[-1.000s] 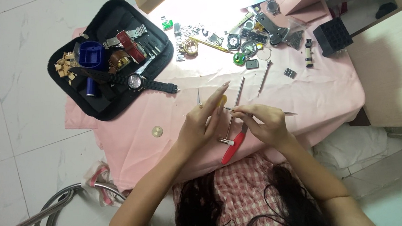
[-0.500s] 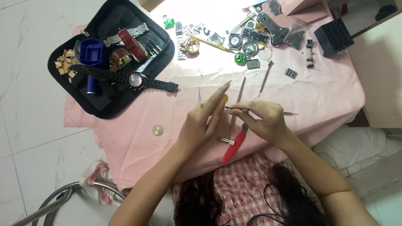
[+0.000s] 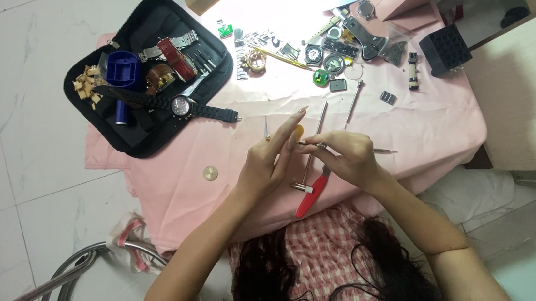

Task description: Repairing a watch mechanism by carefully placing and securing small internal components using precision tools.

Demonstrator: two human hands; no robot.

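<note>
Nearest us, our right hand pinches a thin metal tool, its tip aimed at a small yellow piece gripped in our left hand fingertips, above the pink-clothed table; beyond lies the black tray.

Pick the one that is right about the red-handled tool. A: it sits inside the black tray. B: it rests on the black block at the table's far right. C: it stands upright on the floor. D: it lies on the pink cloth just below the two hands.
D: the red-handled tool lies flat on the pink cloth, just under the left hand and right hand, well away from the black tray.
</note>
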